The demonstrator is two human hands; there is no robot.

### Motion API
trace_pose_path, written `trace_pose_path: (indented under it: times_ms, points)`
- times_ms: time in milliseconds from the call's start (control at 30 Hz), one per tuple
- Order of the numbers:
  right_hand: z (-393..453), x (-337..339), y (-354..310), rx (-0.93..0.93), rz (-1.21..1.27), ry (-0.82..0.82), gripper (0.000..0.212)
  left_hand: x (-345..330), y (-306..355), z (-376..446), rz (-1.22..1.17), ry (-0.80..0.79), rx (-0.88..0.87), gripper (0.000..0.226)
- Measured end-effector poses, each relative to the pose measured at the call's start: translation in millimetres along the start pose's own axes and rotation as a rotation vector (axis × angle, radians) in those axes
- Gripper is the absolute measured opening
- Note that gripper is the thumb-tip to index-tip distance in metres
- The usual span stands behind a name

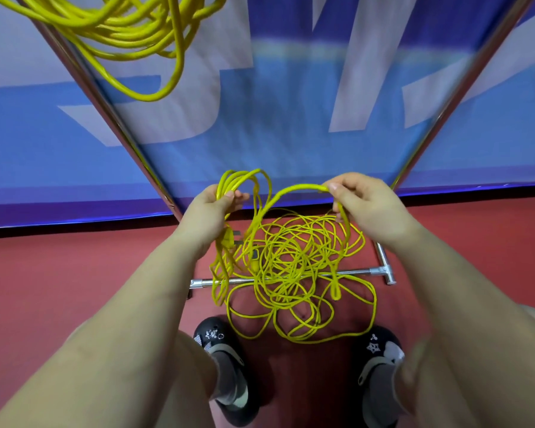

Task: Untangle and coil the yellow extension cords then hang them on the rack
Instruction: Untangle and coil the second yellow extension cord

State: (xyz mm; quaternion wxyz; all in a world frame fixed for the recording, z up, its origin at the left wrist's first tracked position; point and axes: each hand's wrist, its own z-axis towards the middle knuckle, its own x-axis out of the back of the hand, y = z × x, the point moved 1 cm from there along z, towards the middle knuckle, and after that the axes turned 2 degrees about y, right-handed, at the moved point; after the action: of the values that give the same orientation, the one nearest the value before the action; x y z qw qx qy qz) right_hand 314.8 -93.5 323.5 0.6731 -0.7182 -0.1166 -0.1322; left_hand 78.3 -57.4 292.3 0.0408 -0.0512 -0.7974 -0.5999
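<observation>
Two hands, the left hand [212,208] and right hand [366,205], each grip yellow cord. Two cord bundles: a tangled cord [294,273] at centre, a hung coil [121,29] upper left. Two black shoes [226,366] at the bottom.

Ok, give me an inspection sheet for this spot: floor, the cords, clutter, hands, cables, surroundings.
Surface: red floor, bare around the pile.
Job's things: tangled yellow cord heaped on the floor over the rack's base bar; coiled yellow cord already hanging at upper left on the rack.
Clutter: nothing seen.
Hands: left hand grips a bunch of gathered loops; right hand pinches a single strand arching between the two hands.
Cables: only the yellow cords; a plug hangs below the left hand.
Surroundings: blue and white banner behind the rack's chrome legs; person's black shoes beside the pile.
</observation>
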Motion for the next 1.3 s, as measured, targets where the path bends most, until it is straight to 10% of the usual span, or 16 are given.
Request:
trace_pose_path:
  times_ms: [433, 733, 1000, 1300]
  points:
    - [-1, -31, -10, -0.027, -0.062, -0.028, 0.017, -42, 8, -16, 0.037, -0.268, -0.036, 0.019]
    - [-4, -37, 11, -0.127, -0.015, -0.35, 0.033, -36, 19, -16, -0.148, -0.109, 0.008, 0.023]
    - [-7, -27, 61, -0.171, -0.603, -0.491, 0.036, -16, 27, -13, -0.331, -0.053, -0.008, 0.023]
    - [3, 0, 53, -0.161, -0.083, -0.072, 0.012, 9, 28, -3, -0.348, 0.062, -0.001, 0.023]
